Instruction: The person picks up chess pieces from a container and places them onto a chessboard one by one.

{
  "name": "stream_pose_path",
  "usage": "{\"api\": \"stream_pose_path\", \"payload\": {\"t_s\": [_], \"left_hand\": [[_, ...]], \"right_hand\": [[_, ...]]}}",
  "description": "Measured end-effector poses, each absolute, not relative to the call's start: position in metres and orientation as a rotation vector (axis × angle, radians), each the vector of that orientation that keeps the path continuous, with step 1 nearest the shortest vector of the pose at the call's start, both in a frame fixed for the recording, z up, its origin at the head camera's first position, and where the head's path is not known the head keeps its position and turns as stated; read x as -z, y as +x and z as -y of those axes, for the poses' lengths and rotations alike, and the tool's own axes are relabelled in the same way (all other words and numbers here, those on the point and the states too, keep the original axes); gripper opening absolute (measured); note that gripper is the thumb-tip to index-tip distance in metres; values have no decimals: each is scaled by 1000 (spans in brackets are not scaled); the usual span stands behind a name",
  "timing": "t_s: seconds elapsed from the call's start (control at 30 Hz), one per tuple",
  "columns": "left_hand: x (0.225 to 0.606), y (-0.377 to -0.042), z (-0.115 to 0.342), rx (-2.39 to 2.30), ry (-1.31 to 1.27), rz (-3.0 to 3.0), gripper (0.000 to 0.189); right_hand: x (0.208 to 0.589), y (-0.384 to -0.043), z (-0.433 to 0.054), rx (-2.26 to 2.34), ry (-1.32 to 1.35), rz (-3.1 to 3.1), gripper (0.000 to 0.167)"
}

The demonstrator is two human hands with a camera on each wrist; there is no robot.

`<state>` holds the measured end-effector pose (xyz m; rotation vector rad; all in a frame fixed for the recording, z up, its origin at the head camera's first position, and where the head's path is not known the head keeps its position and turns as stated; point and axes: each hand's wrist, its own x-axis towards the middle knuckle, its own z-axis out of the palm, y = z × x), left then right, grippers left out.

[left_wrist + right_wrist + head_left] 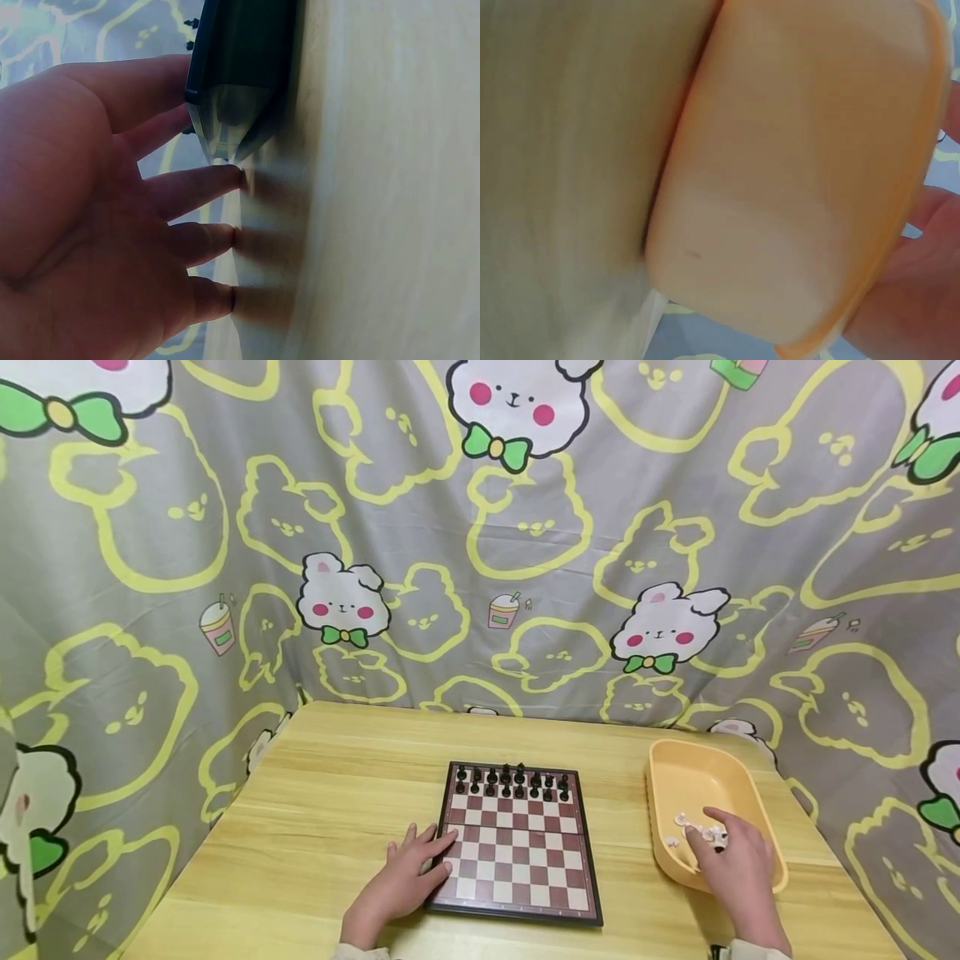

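Observation:
A brown-and-white chessboard with a dark frame lies on the table, its two far rows filled with black chess pieces. My left hand spreads over the board's left edge, thumb and a finger resting on the rim. In the left wrist view, the other fingertips come down to the tabletop beside it. My right hand reaches over the near side of the orange tray. Thumb and index finger stand apart above several white chess pieces inside. The tray's wall hides those fingertips in the right wrist view.
The light wooden table carries the board at its middle and the tray to the right, with a strip of wood between them. A grey patterned curtain hangs behind and along both sides.

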<state>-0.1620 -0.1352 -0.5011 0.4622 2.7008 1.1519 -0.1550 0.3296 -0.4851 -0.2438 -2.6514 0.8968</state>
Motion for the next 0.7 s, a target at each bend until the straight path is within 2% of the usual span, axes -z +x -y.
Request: {"api": "stream_pose_path", "payload": {"t_s": [0.53,0.7], "left_hand": [[502,-162,136,-1169,482,-2705,49],[502,-162,136,-1166,486,-2705,48]], "right_hand": [[489,-157,-324,-700,-277,2810,58],[486,-159,-328,-714,-303,2970,65]]}}
